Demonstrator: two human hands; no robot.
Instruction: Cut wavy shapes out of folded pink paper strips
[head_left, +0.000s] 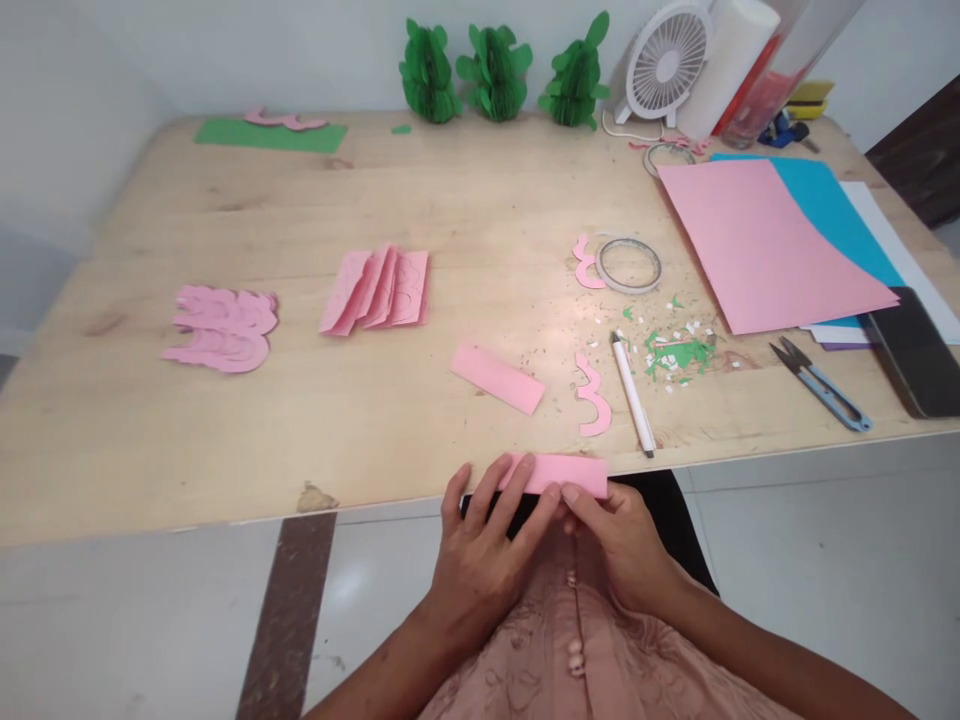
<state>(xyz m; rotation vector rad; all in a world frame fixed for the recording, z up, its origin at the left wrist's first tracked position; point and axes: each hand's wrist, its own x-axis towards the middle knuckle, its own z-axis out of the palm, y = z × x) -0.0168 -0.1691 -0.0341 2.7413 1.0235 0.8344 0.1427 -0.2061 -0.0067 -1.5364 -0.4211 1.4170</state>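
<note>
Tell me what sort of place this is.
Likely an indoor papercraft workspace, whether at home or in a workshop I cannot tell: the wooden table bears pink sheets, green paper scraps and three green paper ornaments.

Looks like pale wood, smooth and knotted, on the broad tabletop (247, 220), and like matt paper on the rectangular pink strip (570, 474) at lower centre and the large pink sheet (765, 250) at right. Shines glossy on the pale floor tiles (352, 590) at lower left. Reads as smooth plastic on the round white fan (667, 64) at upper right, textured cloth on the dusty-pink garment (517, 665) at bottom centre.
</note>
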